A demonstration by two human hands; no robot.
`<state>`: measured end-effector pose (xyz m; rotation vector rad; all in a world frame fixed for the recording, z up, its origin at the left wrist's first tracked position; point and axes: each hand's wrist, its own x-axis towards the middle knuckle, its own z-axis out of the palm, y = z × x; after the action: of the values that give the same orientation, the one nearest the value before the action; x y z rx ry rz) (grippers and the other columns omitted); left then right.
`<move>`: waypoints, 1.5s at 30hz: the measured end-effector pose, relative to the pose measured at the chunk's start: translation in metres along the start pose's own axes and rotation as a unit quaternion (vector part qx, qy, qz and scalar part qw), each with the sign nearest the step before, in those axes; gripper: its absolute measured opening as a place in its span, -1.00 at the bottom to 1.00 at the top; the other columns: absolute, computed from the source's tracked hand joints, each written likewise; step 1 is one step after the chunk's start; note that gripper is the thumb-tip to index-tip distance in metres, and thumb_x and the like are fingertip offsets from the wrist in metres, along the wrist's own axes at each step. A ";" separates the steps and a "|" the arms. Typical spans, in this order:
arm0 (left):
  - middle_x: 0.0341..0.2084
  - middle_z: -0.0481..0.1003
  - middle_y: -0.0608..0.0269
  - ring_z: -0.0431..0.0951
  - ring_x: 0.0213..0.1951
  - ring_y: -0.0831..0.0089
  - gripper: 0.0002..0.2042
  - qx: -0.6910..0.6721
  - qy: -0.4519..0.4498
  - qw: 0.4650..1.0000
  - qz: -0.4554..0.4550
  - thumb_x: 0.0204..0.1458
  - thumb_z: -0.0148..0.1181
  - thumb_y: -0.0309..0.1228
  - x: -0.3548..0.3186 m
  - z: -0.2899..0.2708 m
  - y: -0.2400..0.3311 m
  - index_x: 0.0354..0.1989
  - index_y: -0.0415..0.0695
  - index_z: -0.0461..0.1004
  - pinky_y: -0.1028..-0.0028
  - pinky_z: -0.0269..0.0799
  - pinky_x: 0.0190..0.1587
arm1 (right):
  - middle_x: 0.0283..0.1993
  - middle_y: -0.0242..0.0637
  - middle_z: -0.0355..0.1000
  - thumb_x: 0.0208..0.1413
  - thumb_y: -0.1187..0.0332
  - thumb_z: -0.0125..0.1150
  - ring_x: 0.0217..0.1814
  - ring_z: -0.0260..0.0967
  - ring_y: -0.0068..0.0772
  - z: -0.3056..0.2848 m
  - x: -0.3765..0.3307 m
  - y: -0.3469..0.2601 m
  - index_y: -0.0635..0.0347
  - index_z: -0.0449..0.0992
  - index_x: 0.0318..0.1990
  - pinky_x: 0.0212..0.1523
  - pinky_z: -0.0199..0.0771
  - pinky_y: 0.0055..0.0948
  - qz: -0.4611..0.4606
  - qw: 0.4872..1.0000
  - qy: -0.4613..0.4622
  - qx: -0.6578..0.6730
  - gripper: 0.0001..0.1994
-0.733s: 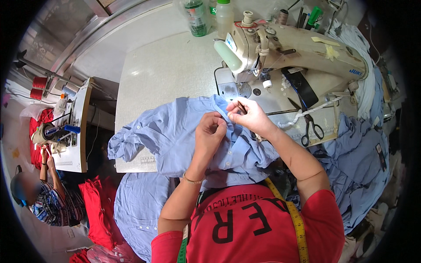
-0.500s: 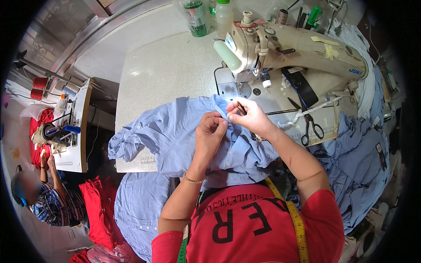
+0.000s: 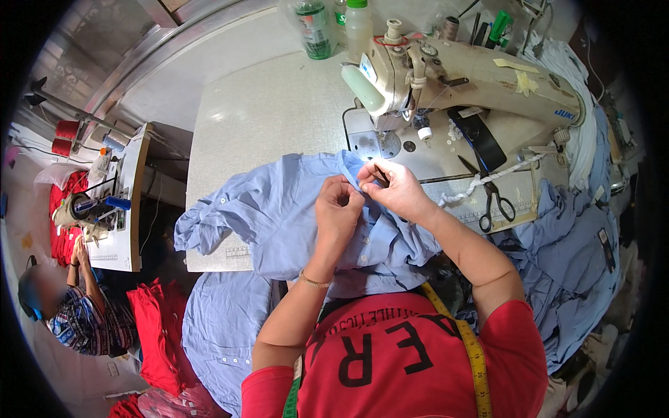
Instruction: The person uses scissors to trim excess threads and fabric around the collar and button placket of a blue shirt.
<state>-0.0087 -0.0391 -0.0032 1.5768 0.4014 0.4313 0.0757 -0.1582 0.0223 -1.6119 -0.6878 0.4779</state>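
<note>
A light-blue button-up shirt [image 3: 293, 205] lies across the near part of the sewing table, its collar towards the sewing machine. My left hand [image 3: 337, 209] is closed, thumb and fingertips pinching the cloth beside the collar band. Close against it, my right hand [image 3: 396, 189] is closed too, its fingertips at the collar edge. A small dark, slim tool [image 3: 381, 176] shows between the right fingers; its kind and tip are hidden. Just beyond both hands stands the sewing machine [image 3: 481, 83], its needle plate [image 3: 374, 141] bare of cloth.
Black scissors [image 3: 495, 202] and a white twisted cord [image 3: 481, 182] lie right of my hands. Loose white buttons [image 3: 455, 132] sit beside a black case [image 3: 477, 139]. Bottles [image 3: 357, 31] stand behind. Blue garments [image 3: 557, 244] pile at right; a co-worker [image 3: 87, 306] sits at far left.
My left hand has shifted slightly right, nearer the right hand, with its fingers curled tighter. The right hand stays at the collar. The co-worker's hands have moved closer together.
</note>
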 end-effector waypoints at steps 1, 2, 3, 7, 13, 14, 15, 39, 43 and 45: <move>-0.23 0.35 0.40 0.29 -0.42 0.73 -0.90 -0.001 0.008 1.000 0.013 -0.05 0.10 -0.56 0.001 0.001 -0.003 -0.56 -0.31 0.43 0.71 0.19 -0.40 | -0.37 -0.45 0.39 -0.02 0.53 0.13 -0.34 0.30 -0.71 0.000 0.001 0.002 0.29 0.43 -0.26 -0.26 0.36 -0.64 0.000 1.000 0.007 0.001 -0.86; -0.23 0.35 0.39 0.30 -0.41 0.72 -0.90 -0.011 0.005 1.000 0.017 -0.05 0.10 -0.57 0.001 0.001 -0.004 -0.57 -0.30 0.43 0.70 0.19 -0.38 | -0.37 -0.45 0.39 -0.02 0.52 0.13 -0.33 0.30 -0.71 0.001 0.002 0.007 0.29 0.43 -0.26 -0.25 0.36 -0.64 0.001 1.000 0.014 0.003 -0.86; -0.23 0.34 0.39 0.30 -0.39 0.71 -0.90 -0.020 0.003 1.000 0.021 -0.05 0.09 -0.57 0.002 0.000 -0.005 -0.57 -0.30 0.43 0.69 0.19 -0.37 | -0.37 -0.44 0.40 -0.02 0.52 0.13 -0.33 0.30 -0.71 0.001 0.003 0.009 0.29 0.43 -0.26 -0.25 0.36 -0.63 0.001 1.000 0.021 0.005 -0.86; -0.19 0.32 0.35 0.31 -0.26 0.65 -0.91 -0.041 -0.031 0.997 0.051 -0.06 0.08 -0.60 0.000 -0.005 -0.009 -0.57 -0.28 0.43 0.65 0.22 -0.24 | -0.38 -0.44 0.38 -0.01 0.50 0.14 -0.33 0.29 -0.71 -0.003 0.005 0.006 0.30 0.42 -0.25 -0.26 0.35 -0.64 0.015 0.999 0.024 0.026 -0.85; -0.12 0.31 0.18 0.35 -0.14 0.41 -0.96 -0.022 -0.060 0.990 0.126 -0.13 0.12 -0.60 -0.005 -0.007 -0.008 -0.53 -0.29 0.40 0.53 0.25 -0.06 | -0.40 -0.48 0.35 0.00 0.49 0.15 -0.35 0.24 -0.74 -0.007 0.006 0.005 0.28 0.39 -0.25 -0.29 0.31 -0.67 0.048 0.996 0.001 0.075 -0.84; -0.11 0.31 0.17 0.35 -0.14 0.43 -0.96 -0.033 -0.062 0.990 0.123 -0.12 0.12 -0.60 -0.006 -0.008 -0.007 -0.54 -0.29 0.40 0.54 0.26 -0.07 | -0.40 -0.48 0.34 0.00 0.49 0.15 -0.35 0.24 -0.75 -0.008 0.006 0.005 0.28 0.39 -0.24 -0.30 0.30 -0.68 0.047 0.995 -0.003 0.085 -0.84; -0.10 0.30 0.17 0.34 -0.14 0.45 -0.96 -0.045 -0.064 0.990 0.119 -0.12 0.12 -0.60 -0.006 -0.008 -0.006 -0.54 -0.29 0.40 0.54 0.26 -0.08 | -0.40 -0.49 0.34 0.00 0.49 0.15 -0.35 0.24 -0.75 -0.009 0.006 0.005 0.28 0.39 -0.24 -0.30 0.30 -0.68 0.046 0.994 -0.008 0.095 -0.84; -0.49 0.46 0.25 0.46 -0.41 0.52 -0.94 -0.004 -0.090 0.995 0.049 0.02 0.13 -0.52 -0.013 -0.016 0.016 -0.35 -0.24 0.43 0.52 0.37 -0.32 | -0.45 -0.55 0.29 0.05 0.48 0.12 -0.43 0.17 -0.79 -0.009 0.005 0.006 0.27 0.34 -0.07 -0.39 0.18 -0.75 0.066 0.990 -0.064 0.109 -0.73; -0.48 0.41 0.14 0.43 -0.40 0.23 -0.86 0.259 -0.048 0.932 0.249 -0.07 0.17 -0.53 -0.015 -0.014 0.020 -0.31 -0.23 0.45 0.36 0.32 -0.31 | -0.49 -0.55 0.28 -0.01 0.51 0.11 -0.47 0.18 -0.78 -0.006 0.006 0.007 0.26 0.35 -0.09 -0.46 0.19 -0.73 0.060 0.990 -0.052 0.112 -0.72; -0.48 0.37 0.13 0.37 -0.38 0.13 -0.86 0.311 -0.033 0.903 0.294 -0.08 0.15 -0.51 -0.014 -0.013 0.013 -0.32 -0.21 0.44 0.24 0.26 -0.28 | -0.49 -0.55 0.28 -0.01 0.51 0.12 -0.48 0.17 -0.79 -0.005 0.005 0.005 0.27 0.34 -0.09 -0.47 0.19 -0.73 0.063 0.991 -0.045 0.107 -0.72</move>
<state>-0.0278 -0.0359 0.0100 2.3401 -0.0198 0.7561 0.0832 -0.1593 0.0184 -1.4436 -0.5832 0.6973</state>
